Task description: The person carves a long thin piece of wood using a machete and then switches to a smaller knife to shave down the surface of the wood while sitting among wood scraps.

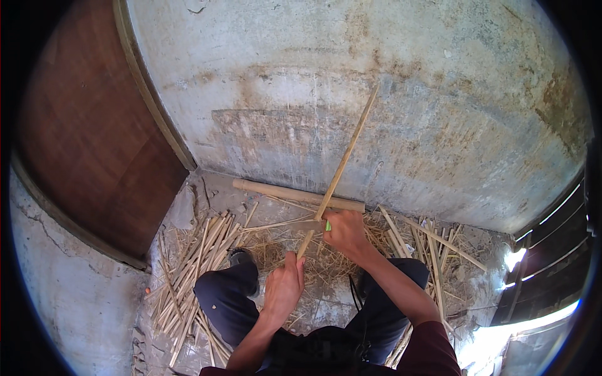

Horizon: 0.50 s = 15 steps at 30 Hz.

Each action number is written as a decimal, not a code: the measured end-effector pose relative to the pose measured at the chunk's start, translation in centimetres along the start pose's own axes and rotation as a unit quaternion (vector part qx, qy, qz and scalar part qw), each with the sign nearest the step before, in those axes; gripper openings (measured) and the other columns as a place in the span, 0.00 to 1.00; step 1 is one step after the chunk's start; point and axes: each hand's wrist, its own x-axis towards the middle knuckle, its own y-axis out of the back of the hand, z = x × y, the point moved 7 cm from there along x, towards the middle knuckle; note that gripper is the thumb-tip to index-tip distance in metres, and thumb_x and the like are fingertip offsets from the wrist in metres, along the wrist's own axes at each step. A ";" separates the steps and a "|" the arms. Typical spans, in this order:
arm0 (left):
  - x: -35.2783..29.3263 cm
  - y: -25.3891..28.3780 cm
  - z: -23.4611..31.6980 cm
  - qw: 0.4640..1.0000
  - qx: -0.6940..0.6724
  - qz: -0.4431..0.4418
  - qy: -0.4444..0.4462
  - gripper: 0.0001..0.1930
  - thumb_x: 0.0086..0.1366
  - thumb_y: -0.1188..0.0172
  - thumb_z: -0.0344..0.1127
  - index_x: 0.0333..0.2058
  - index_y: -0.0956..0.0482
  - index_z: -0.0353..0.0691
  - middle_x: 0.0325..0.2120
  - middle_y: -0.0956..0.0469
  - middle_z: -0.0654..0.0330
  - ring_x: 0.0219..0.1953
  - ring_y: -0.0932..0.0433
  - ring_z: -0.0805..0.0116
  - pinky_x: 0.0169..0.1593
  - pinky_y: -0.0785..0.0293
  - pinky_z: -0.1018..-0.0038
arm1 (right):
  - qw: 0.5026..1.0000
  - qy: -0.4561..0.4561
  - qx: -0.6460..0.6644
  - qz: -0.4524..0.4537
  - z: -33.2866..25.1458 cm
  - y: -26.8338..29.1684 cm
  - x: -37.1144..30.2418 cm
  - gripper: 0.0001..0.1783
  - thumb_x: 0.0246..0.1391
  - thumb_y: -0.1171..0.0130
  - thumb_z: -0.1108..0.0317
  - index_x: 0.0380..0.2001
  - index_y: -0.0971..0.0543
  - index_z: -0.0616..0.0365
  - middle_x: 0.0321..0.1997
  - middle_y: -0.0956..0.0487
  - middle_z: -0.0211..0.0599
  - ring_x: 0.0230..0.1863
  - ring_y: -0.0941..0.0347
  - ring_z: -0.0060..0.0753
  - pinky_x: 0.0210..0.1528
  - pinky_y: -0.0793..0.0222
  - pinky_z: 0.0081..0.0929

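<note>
A long bamboo strip (350, 150) slants up from between my knees toward the wall. Its lower end is in my left hand (283, 289), whose fingers are closed round it. My right hand (346, 233) is closed on a knife, higher up along the strip. The knife's flat blade (306, 225) points left and lies across the strip, touching it or very close. A bit of bright green shows at my right hand's fingers; most of the knife's handle is hidden in the grip.
A thick bamboo pole (282, 191) lies along the wall's foot. Split sticks (200, 269) are heaped at my left, with more sticks (436, 257) at my right. Shavings (269, 241) litter the floor between my legs. A brown door (100, 125) stands at left, beside the stained wall (426, 125).
</note>
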 end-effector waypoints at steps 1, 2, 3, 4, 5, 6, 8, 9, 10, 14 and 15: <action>0.1 0.0 0.0 1.000 0.000 0.001 0.000 0.14 0.81 0.50 0.41 0.40 0.32 0.36 0.17 0.22 0.39 0.22 0.20 0.31 0.27 0.26 0.41 | 1.000 0.001 0.000 0.000 -0.1 0.1 0.1 0.10 0.41 0.35 0.68 0.31 0.13 0.55 0.23 0.17 0.49 0.26 0.18 0.56 0.31 0.24 0.51; 0.1 0.2 0.0 1.000 0.005 0.008 -0.005 0.14 0.81 0.50 0.41 0.40 0.32 0.36 0.17 0.22 0.39 0.22 0.20 0.32 0.27 0.26 0.41 | 1.000 0.001 0.001 0.001 -0.1 0.3 0.2 0.10 0.41 0.35 0.68 0.31 0.13 0.55 0.23 0.17 0.49 0.25 0.18 0.56 0.31 0.24 0.51; 0.2 0.3 0.0 1.000 0.010 0.015 -0.010 0.14 0.81 0.49 0.41 0.40 0.33 0.36 0.18 0.22 0.39 0.22 0.20 0.32 0.26 0.26 0.41 | 1.000 0.002 0.002 0.001 -0.2 0.4 0.3 0.10 0.41 0.34 0.68 0.31 0.14 0.55 0.22 0.17 0.49 0.25 0.18 0.56 0.31 0.23 0.50; 0.2 0.3 -0.1 1.000 0.011 0.016 -0.010 0.14 0.81 0.49 0.41 0.40 0.33 0.36 0.18 0.22 0.39 0.22 0.20 0.32 0.26 0.26 0.41 | 1.000 0.003 0.003 0.001 -0.2 0.4 0.4 0.10 0.41 0.34 0.68 0.31 0.14 0.55 0.22 0.17 0.49 0.25 0.18 0.56 0.31 0.23 0.50; 0.3 0.3 -0.1 1.000 0.009 0.020 -0.016 0.13 0.81 0.49 0.41 0.40 0.33 0.36 0.18 0.22 0.40 0.22 0.20 0.32 0.26 0.26 0.41 | 1.000 0.001 0.001 0.001 -0.3 0.3 0.4 0.11 0.41 0.34 0.68 0.32 0.14 0.54 0.22 0.17 0.49 0.26 0.18 0.56 0.31 0.23 0.50; 0.3 0.4 -0.1 0.999 0.008 0.024 -0.021 0.13 0.81 0.49 0.41 0.40 0.33 0.36 0.18 0.21 0.40 0.22 0.20 0.32 0.26 0.26 0.41 | 1.000 -0.001 -0.002 0.000 -0.3 0.3 0.5 0.13 0.41 0.34 0.68 0.34 0.14 0.54 0.22 0.17 0.49 0.26 0.17 0.56 0.32 0.23 0.50; 0.6 0.1 -0.1 1.000 0.010 0.019 -0.021 0.13 0.81 0.48 0.40 0.40 0.33 0.36 0.18 0.21 0.40 0.22 0.20 0.32 0.26 0.26 0.42 | 1.000 -0.006 -0.016 0.006 0.3 -0.1 0.5 0.14 0.41 0.34 0.68 0.35 0.14 0.54 0.22 0.17 0.48 0.26 0.17 0.56 0.32 0.23 0.50; 0.7 0.0 -0.1 1.000 0.013 0.015 -0.019 0.13 0.81 0.48 0.40 0.40 0.34 0.36 0.18 0.21 0.40 0.22 0.20 0.32 0.26 0.25 0.42 | 0.999 -0.010 -0.029 0.011 0.6 -0.1 0.5 0.15 0.41 0.33 0.68 0.37 0.14 0.54 0.23 0.17 0.47 0.27 0.17 0.56 0.32 0.23 0.50; 0.8 0.1 -0.1 1.000 0.013 0.016 -0.018 0.13 0.81 0.48 0.40 0.40 0.34 0.36 0.18 0.21 0.40 0.22 0.20 0.32 0.26 0.25 0.42 | 0.999 -0.009 -0.029 0.011 0.4 0.1 0.6 0.15 0.41 0.33 0.68 0.37 0.14 0.54 0.23 0.17 0.47 0.27 0.17 0.56 0.32 0.23 0.50; 0.5 0.3 0.1 0.999 -0.001 0.023 -0.027 0.12 0.80 0.47 0.39 0.39 0.33 0.36 0.18 0.22 0.40 0.22 0.20 0.33 0.26 0.25 0.41 | 0.995 -0.040 -0.083 0.034 4.1 0.3 1.0 0.15 0.43 0.33 0.68 0.38 0.15 0.54 0.25 0.15 0.47 0.29 0.16 0.57 0.33 0.21 0.50; 0.0 0.4 -0.1 0.999 -0.005 0.029 -0.030 0.12 0.80 0.47 0.39 0.39 0.32 0.36 0.18 0.22 0.40 0.22 0.20 0.33 0.25 0.26 0.42 | 0.988 -0.046 -0.116 0.086 5.6 0.8 1.2 0.12 0.44 0.32 0.68 0.36 0.14 0.54 0.25 0.15 0.47 0.30 0.15 0.57 0.34 0.21 0.50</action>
